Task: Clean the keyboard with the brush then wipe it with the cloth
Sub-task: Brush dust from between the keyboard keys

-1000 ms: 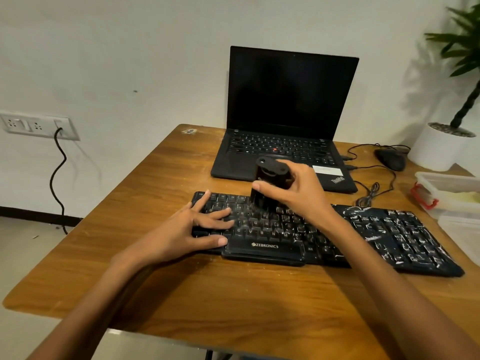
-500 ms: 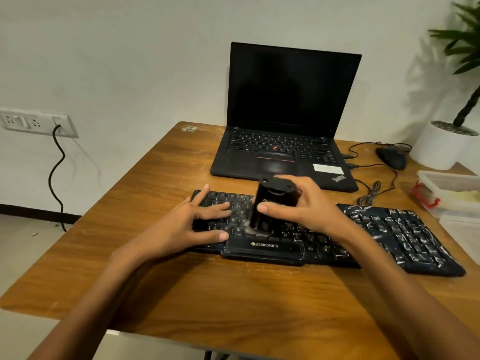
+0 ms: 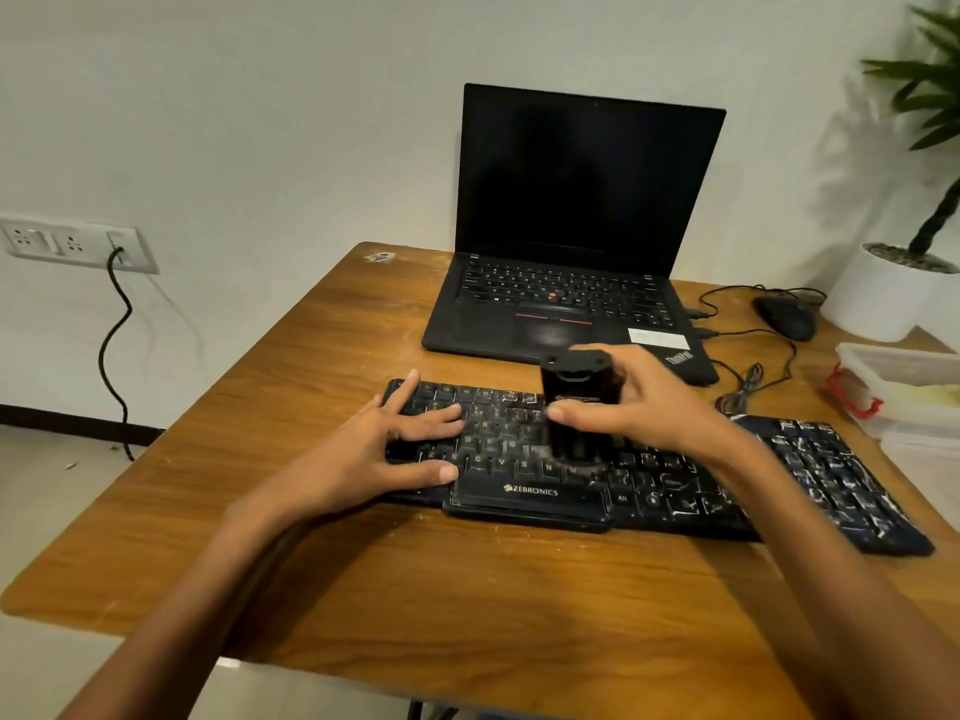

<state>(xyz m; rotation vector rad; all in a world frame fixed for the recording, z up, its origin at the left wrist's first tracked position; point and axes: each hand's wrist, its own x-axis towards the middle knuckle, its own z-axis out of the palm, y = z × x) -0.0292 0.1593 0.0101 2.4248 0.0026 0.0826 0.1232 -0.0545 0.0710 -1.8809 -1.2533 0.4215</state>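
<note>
Brushwork on a black Zebronics keyboard [image 3: 519, 493] on the wooden table [image 3: 467, 589].

It lies flat beneath both hands, its keys greyed with dust beside the left hand [image 3: 374, 454] and flecked with white out past the right wrist. The right hand [image 3: 649, 407] grips a stubby black brush [image 3: 571, 387] upright, thumb on its near face, lower end down on the middle keys. The left hand presses the left-end keys, fingers straight and spread. Against half a second ago, the brush sits slightly further right; the left hand has not shifted. Beyond the right fingers stands an open laptop [image 3: 571, 200], screen dark.
</note>
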